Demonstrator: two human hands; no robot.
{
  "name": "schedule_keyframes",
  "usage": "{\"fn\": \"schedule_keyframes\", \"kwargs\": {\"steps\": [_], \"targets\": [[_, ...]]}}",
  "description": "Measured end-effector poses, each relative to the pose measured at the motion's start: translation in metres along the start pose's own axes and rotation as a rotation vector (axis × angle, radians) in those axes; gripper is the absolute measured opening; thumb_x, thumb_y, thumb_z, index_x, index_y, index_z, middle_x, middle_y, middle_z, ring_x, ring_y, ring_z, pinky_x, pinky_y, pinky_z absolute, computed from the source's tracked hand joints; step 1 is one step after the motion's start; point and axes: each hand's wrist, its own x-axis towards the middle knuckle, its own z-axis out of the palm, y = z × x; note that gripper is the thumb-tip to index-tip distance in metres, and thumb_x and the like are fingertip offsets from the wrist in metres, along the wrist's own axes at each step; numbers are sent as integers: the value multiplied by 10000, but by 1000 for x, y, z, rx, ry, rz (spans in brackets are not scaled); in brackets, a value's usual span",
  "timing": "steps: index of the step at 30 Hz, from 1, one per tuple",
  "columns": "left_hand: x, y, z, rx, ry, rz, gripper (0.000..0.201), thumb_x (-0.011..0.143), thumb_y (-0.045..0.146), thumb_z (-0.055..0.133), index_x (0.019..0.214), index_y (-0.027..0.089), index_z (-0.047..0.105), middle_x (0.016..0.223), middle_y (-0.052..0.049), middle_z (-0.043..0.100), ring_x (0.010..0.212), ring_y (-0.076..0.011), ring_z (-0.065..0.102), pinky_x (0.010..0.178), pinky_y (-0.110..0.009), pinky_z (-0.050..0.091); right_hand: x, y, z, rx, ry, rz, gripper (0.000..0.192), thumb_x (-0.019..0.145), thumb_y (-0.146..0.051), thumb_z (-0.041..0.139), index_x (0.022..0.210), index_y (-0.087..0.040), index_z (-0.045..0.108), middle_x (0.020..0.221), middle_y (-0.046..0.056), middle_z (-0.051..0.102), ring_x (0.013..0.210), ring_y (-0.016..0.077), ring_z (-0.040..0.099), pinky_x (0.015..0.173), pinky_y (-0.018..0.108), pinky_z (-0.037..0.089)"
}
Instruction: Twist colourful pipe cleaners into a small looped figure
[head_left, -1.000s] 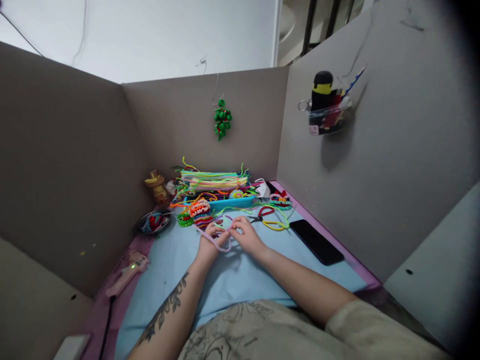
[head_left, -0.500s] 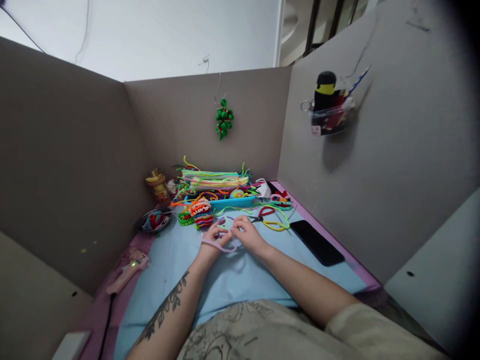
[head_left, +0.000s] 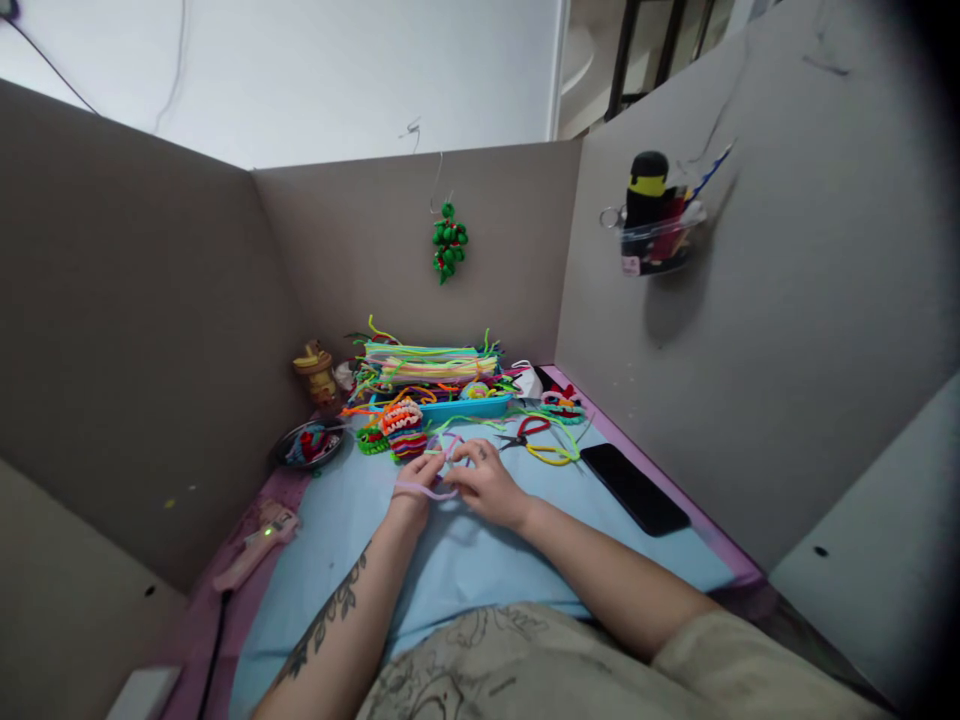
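Observation:
Above the light-blue cloth, my left hand [head_left: 417, 484] pinches a few lilac and mint pipe cleaners [head_left: 429, 490], one lilac length curving across toward my right wrist. My right hand [head_left: 486, 484] meets it from the right, its fingers bent around the same pipe cleaners close to my left fingertips. The exact contact between the fingers is partly hidden. Just beyond my right hand lie scissors [head_left: 536, 440] with red and yellow handles. A striped, multicoloured pipe-cleaner piece [head_left: 405, 432] sits just past my left hand.
A blue tray [head_left: 472, 407] heaped with pipe cleaners stands at the back. A black phone [head_left: 634, 488] lies on the right. On the left are a dark bowl [head_left: 309, 445] and a pink glue gun [head_left: 256, 548]. Grey partitions [head_left: 420, 240] surround the table, a green ornament [head_left: 448, 243] hanging there.
My right hand has turned, its back now more upward, and its fingers have shifted slightly left over the pipe cleaners. The lilac loop beneath my hands has changed shape.

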Motion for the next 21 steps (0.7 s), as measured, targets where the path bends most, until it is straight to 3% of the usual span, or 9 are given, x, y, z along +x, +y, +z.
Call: {"fn": "schedule_keyframes", "kwargs": {"steps": [6,14,18,21], "targets": [[-2,-1,0,-103,-38,-16,250,595,357,706,620,134,597,660,-12,573,590,-99,501,521,-204,360,-2,6,7,79,-19,-99,206,777,-104,494,867,-236,625,872,40,582,862,160,515,798,309,427],[-1,-5,-1,-24,-70,-30,286,600,384,704,637,116,608,595,-1,536,524,-80,467,468,-196,323,-2,4,6,40,-51,-250,244,832,-120,414,893,-227,625,888,61,631,857,165,566,769,315,457],[0,-5,-1,16,-29,-12,300,562,412,710,604,131,617,577,-7,546,541,-110,500,482,-219,343,-2,1,3,57,-77,-232,254,838,-132,410,934,-230,623,917,68,639,888,166,570,790,322,463],[2,-3,-4,73,31,59,255,558,394,706,580,152,629,649,-32,594,703,-178,565,626,-268,411,-1,1,3,165,-39,-138,220,830,-149,449,927,-232,628,904,60,644,876,154,583,789,304,472]]}}
